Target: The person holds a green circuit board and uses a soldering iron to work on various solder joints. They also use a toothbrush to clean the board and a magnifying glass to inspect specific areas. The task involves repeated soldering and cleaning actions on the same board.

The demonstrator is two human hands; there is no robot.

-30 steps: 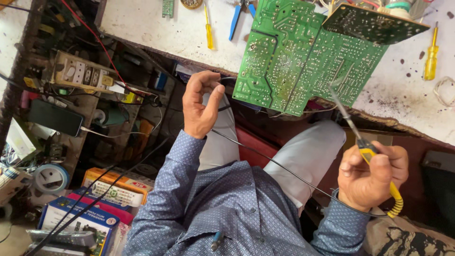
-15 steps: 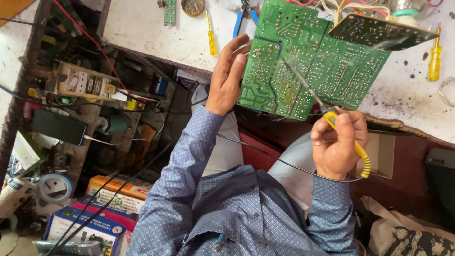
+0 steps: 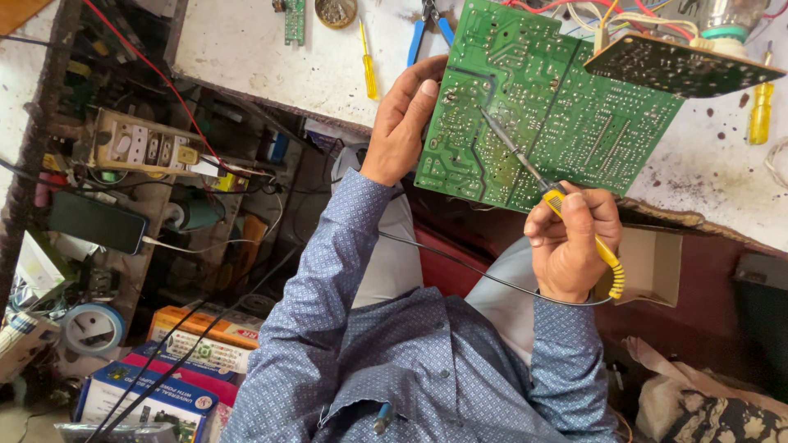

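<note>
Fingers (image 3: 423,94) of the left hand (image 3: 402,123) grip the green circuit board's (image 3: 533,107) edge; right hand (image 3: 570,242) holds the soldering iron (image 3: 546,184), tip on a joint. Soldering seems underway; steadiness matters next.

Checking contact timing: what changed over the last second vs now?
The left hand rose from mid-air and gripped the left edge of the green circuit board. The right hand lifted, bringing the yellow-handled soldering iron tip onto the board's solder side. The iron stayed in the right hand; the white workbench looks unchanged.
</note>
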